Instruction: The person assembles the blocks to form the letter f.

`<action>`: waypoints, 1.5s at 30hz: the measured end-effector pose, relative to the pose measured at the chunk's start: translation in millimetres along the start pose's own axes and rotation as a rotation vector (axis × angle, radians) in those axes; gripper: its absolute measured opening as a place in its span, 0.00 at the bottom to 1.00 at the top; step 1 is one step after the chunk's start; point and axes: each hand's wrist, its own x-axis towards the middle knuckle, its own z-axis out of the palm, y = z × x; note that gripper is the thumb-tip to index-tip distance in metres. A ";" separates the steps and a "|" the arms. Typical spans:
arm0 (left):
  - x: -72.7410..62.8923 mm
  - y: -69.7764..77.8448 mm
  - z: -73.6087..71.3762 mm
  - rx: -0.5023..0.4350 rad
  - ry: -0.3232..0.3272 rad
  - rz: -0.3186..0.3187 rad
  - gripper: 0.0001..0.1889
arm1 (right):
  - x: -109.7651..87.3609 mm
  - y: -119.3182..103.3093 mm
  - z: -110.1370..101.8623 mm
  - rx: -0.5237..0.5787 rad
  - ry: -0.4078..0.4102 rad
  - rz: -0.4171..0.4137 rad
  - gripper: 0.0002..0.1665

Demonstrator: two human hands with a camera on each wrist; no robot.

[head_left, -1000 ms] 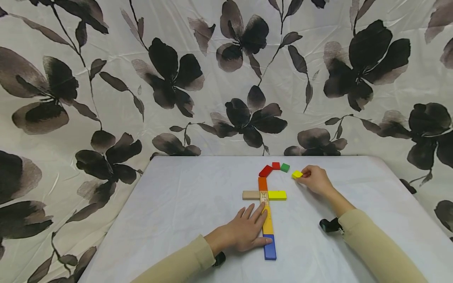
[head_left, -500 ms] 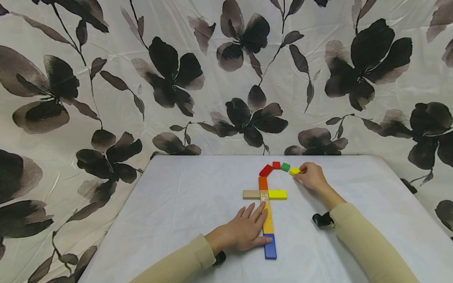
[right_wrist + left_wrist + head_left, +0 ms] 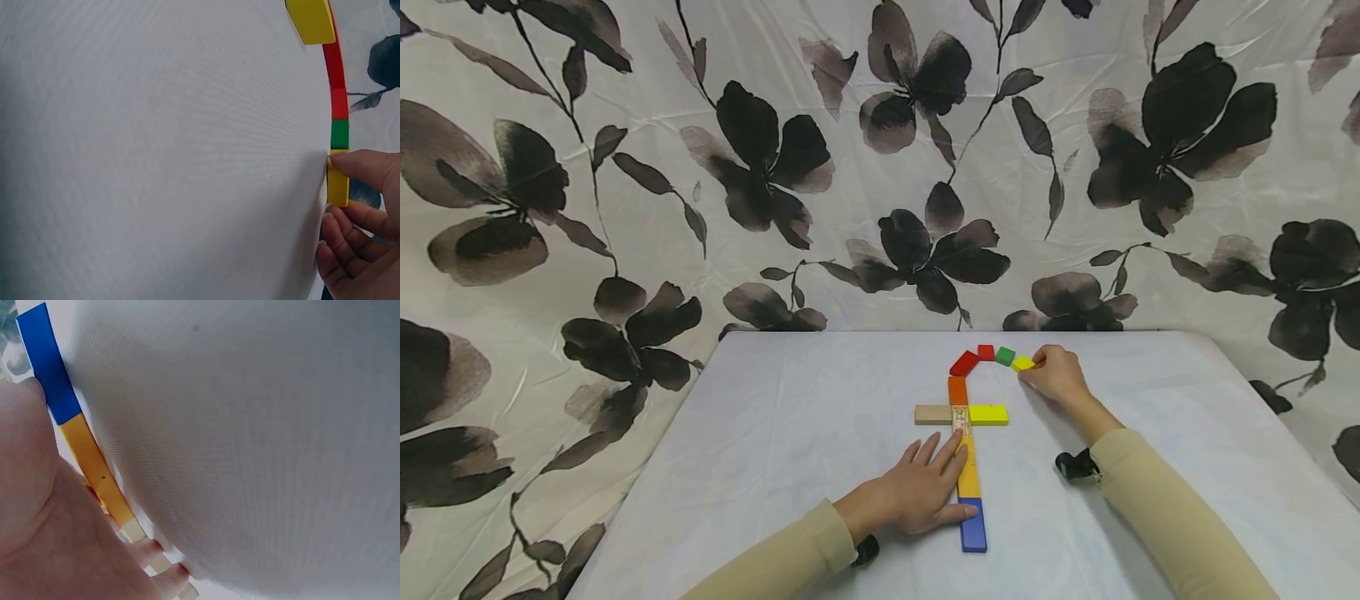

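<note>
My right hand (image 3: 1057, 373) pinches a small yellow block (image 3: 1022, 364) between thumb and index finger; in the right wrist view that yellow block (image 3: 338, 181) lies against the green block (image 3: 339, 134). The green block continues a curve with a small red block (image 3: 986, 352), a longer red block (image 3: 964, 362) and an orange block (image 3: 957, 390). My left hand (image 3: 921, 486) rests with spread fingers beside and over a column of blocks. Its thumb touches the blue block (image 3: 973, 533), and its fingertips reach the orange-yellow block (image 3: 970, 477) and the patterned wooden block (image 3: 960, 419).
A tan block (image 3: 932, 414) and a bright yellow block (image 3: 988, 414) stick out left and right of the column. All lie on a white-covered table (image 3: 790, 433). Behind its far edge hangs a floral cloth (image 3: 842, 200). Black wrist cameras (image 3: 1077, 465) sit at both cuffs.
My right hand has moved left with the small yellow block, bringing it from a gap away up to the green block. The left hand has stayed in place.
</note>
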 end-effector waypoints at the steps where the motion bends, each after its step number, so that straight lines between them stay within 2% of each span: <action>1: -0.2 0.2 -0.1 -0.002 0.000 0.001 0.49 | -1.1 -0.7 -0.2 -0.001 0.000 0.001 0.23; 17: -2.7 -0.1 -0.4 -0.015 0.002 0.014 0.49 | -7.0 0.8 1.4 0.019 -0.007 -0.003 0.25; 45: -1.5 -1.2 2.7 -0.006 0.010 0.014 0.49 | -12.9 3.1 3.0 0.011 0.014 -0.028 0.21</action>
